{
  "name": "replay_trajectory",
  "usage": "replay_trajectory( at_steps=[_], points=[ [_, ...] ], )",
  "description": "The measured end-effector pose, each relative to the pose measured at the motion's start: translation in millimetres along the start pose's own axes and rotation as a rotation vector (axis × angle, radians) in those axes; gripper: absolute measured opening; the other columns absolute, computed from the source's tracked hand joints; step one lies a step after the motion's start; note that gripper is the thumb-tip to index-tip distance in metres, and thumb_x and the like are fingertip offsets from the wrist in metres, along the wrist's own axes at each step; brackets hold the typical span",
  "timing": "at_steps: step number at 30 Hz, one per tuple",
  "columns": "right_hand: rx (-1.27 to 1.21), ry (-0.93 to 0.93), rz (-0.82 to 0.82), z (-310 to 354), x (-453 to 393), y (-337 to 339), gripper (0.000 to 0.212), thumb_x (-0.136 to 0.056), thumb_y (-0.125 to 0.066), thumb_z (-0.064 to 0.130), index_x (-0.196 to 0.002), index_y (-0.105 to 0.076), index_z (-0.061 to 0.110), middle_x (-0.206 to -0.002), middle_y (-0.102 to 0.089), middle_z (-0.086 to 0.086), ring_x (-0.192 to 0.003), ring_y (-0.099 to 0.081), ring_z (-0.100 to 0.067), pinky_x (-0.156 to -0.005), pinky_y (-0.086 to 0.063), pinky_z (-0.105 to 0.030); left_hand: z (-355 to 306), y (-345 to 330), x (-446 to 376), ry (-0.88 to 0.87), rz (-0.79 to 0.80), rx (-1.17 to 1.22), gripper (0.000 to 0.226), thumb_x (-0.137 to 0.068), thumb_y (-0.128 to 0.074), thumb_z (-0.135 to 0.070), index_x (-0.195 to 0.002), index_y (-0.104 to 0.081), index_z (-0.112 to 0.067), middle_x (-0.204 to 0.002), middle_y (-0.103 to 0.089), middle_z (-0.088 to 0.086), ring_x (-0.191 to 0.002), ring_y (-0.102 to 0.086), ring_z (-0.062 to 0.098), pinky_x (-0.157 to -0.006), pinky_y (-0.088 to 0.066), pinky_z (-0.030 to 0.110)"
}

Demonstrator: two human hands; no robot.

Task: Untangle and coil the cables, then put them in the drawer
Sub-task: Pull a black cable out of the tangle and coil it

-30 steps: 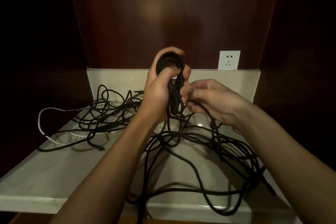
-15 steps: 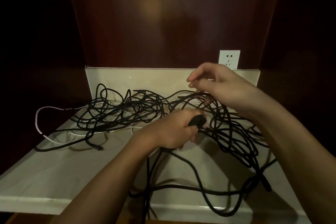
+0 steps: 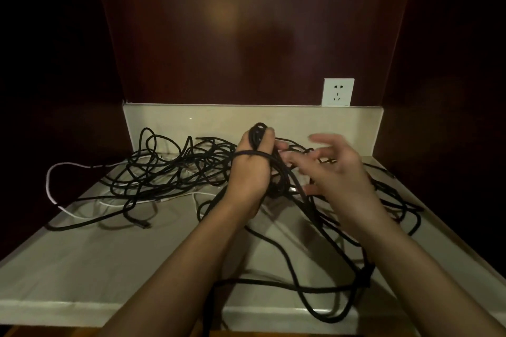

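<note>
Left hand grip: black cable | right hand: fingers spread | beige countertop | wall socket

Recess lined with dark reddish wood panels, dim warm glare on back panel. Pale stone bench with low upstand along far edge. White wall socket above far right corner.

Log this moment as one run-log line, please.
step: coiling | left hand: grips black cable loops | right hand: open, blurred | white cable: on counter
</note>
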State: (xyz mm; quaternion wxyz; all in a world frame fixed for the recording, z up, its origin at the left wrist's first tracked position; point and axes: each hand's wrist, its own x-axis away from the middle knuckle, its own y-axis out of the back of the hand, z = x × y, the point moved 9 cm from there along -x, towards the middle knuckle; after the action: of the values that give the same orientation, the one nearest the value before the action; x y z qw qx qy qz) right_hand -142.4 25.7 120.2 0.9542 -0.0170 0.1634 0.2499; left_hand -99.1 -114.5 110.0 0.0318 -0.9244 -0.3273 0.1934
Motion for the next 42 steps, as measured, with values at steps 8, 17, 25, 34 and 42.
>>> replay_trajectory(
  at_steps=[8,17,25,34,42],
  points=[
    [-0.057,-0.03,0.229,-38.3,-11.0,-42.9,0.039,-0.088,-0.067,0.039,-0.112,-0.06,0.009,-0.095,-0.067,-0.008,-0.087,-0.066,-0.02,-0.072,-0.053,-0.036,6.7,-9.5,-0.3,0.085,0.043,0.135,0.029,-0.106,-0.044,-0.032,-0.116,-0.058,-0.007,-0.1,-0.077,0.011,-0.078,-0.072,0.022,-0.07,-0.058,0.031],
    [-0.184,-0.036,0.416,-31.4,-24.2,-67.9,0.016,-0.1,-0.055,0.02,-0.114,-0.062,0.019,-0.091,-0.074,0.011,-0.089,-0.069,0.0,-0.073,-0.053,-0.016,-4.2,-0.3,-3.4,0.087,0.085,0.008,0.03,-0.106,-0.043,-0.032,-0.114,-0.06,-0.009,-0.103,-0.076,0.01,-0.074,-0.071,0.003,-0.061,-0.05,0.009],
    [-0.143,-0.102,0.559,-35.4,-16.1,-78.1,0.014,-0.098,-0.057,0.01,-0.089,-0.063,0.019,-0.066,-0.061,0.006,-0.055,-0.055,0.0,-0.046,-0.039,-0.014,10.0,-3.3,2.0,0.243,0.187,0.139,0.038,-0.103,-0.048,-0.034,-0.13,-0.059,-0.01,-0.112,-0.074,0.015,-0.072,-0.072,0.015,-0.049,-0.049,0.015],
    [-0.205,-0.11,0.464,-37.2,-24.2,-72.0,0.021,-0.085,-0.062,0.002,-0.095,-0.07,0.018,-0.064,-0.056,-0.002,-0.065,-0.052,-0.013,-0.064,-0.038,-0.03,13.3,9.9,-1.1,0.236,0.021,-0.056,0.042,-0.096,-0.06,-0.043,-0.101,-0.071,-0.003,-0.076,-0.071,0.003,-0.061,-0.061,0.011,-0.048,-0.041,0.019],
    [-0.344,-0.206,0.234,-47.8,-37.7,-39.3,0.01,-0.09,-0.065,0.007,-0.082,-0.069,0.013,-0.072,-0.069,-0.004,-0.068,-0.065,-0.017,-0.059,-0.051,-0.027,-18.7,-6.2,34.5,-0.117,0.5,-0.663,0.031,-0.103,-0.05,-0.037,-0.126,-0.059,-0.018,-0.117,-0.064,-0.01,-0.102,-0.059,-0.006,-0.089,-0.042,0.01]
  ],
)
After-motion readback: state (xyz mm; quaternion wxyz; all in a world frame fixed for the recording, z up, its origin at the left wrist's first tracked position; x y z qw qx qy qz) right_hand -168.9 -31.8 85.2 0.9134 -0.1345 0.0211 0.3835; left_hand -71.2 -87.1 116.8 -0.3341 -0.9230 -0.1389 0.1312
